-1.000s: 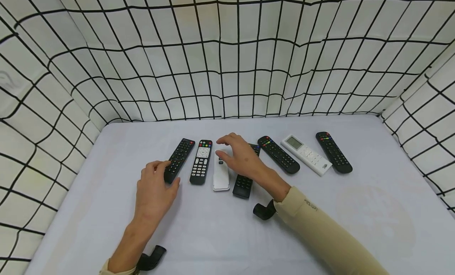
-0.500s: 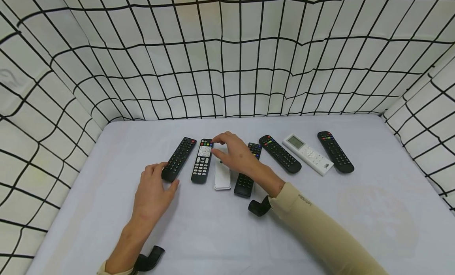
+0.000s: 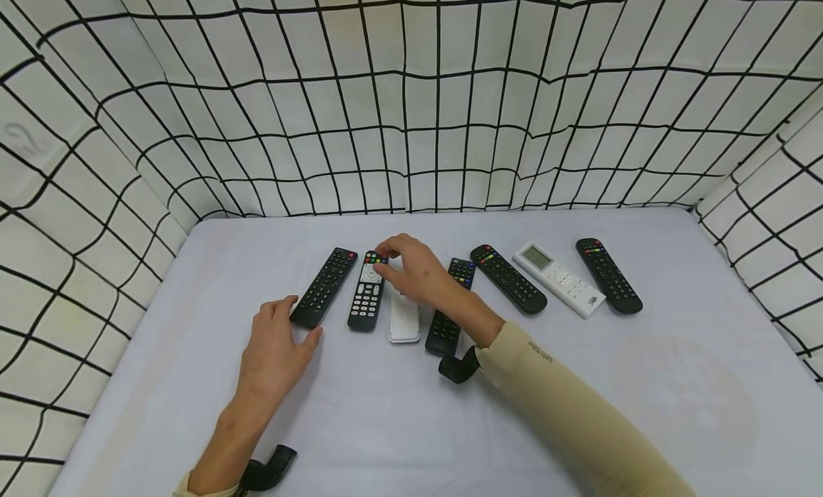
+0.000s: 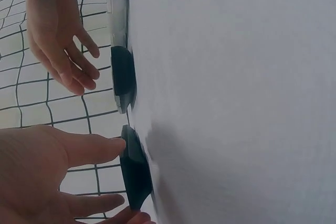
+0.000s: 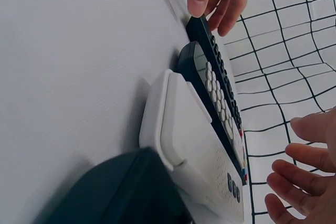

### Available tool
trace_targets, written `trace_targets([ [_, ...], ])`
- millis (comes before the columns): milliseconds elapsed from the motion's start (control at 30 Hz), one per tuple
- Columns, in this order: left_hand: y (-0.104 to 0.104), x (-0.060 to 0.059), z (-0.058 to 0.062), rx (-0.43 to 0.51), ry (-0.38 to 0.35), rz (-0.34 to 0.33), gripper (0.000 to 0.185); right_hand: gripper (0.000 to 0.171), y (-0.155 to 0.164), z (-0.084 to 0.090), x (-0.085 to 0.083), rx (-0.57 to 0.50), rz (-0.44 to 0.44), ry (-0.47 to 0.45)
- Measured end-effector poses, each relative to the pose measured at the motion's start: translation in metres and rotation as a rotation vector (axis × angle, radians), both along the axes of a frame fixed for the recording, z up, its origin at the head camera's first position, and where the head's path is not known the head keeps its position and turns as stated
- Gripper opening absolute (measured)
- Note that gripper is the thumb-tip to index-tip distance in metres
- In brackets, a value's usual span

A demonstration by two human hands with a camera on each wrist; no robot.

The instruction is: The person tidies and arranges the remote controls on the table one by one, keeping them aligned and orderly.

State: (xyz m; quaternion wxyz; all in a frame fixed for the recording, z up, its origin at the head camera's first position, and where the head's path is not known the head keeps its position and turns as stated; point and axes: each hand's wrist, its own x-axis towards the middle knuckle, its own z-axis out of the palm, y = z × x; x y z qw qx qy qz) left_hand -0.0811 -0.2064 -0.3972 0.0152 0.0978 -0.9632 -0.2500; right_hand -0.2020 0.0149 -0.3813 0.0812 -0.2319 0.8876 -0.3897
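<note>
On the white table, my left hand (image 3: 273, 350) has its thumb and index finger on either side of the near end of a long black remote control (image 3: 326, 286). The left wrist view has the thumb tip right at the edge of that remote control (image 4: 135, 174). My right hand (image 3: 416, 270) reaches over a white remote control (image 3: 404, 320), hiding its far end. Its fingertips overlap the top of a black remote control with white buttons (image 3: 365, 304). In the right wrist view the right hand (image 5: 310, 177) has loosely bent, spread fingers holding nothing.
Right of the white remote lies another black remote (image 3: 444, 331), partly under my right forearm. Further right are a black remote (image 3: 509, 279), a white one with a small screen (image 3: 559, 280) and another black one (image 3: 609, 277). Black netting (image 3: 437, 126) over white walls surrounds the table (image 3: 386, 425).
My right hand has moved left, from over the white remote to the top of the black one with white buttons. The leftmost remote's near end has swung slightly left with my left hand.
</note>
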Motion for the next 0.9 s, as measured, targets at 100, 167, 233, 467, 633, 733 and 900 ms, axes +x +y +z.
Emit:
trace_targets([
  [100, -0.001, -0.001, 0.0, -0.001, -0.012, -0.001, 0.069, 0.039, -0.005, 0.002, -0.002, 0.002, 0.002, -0.003],
  [167, -0.002, -0.001, 0.0, 0.002, -0.029, -0.001, 0.07, 0.039, -0.008, 0.003, -0.003, 0.009, 0.006, -0.007],
  [233, -0.002, -0.001, 0.0, 0.004, -0.044, -0.002, 0.07, 0.038, -0.011, 0.003, -0.005, 0.013, 0.012, -0.003],
  [467, -0.003, -0.002, 0.001, 0.007, -0.062, 0.009, 0.07, 0.037, -0.017, 0.001, -0.011, 0.016, 0.023, -0.023],
  [633, -0.003, -0.003, 0.0, 0.008, -0.056, 0.008, 0.068, 0.036, -0.019, -0.001, -0.014, 0.01, 0.024, -0.037],
  [733, -0.003, -0.003, 0.0, 0.01, -0.06, 0.005, 0.068, 0.036, -0.021, -0.003, -0.016, -0.004, 0.024, -0.032],
  [900, -0.003, -0.001, -0.001, 0.011, -0.081, 0.008, 0.068, 0.036, -0.028, -0.008, -0.02, -0.008, 0.03, -0.028],
])
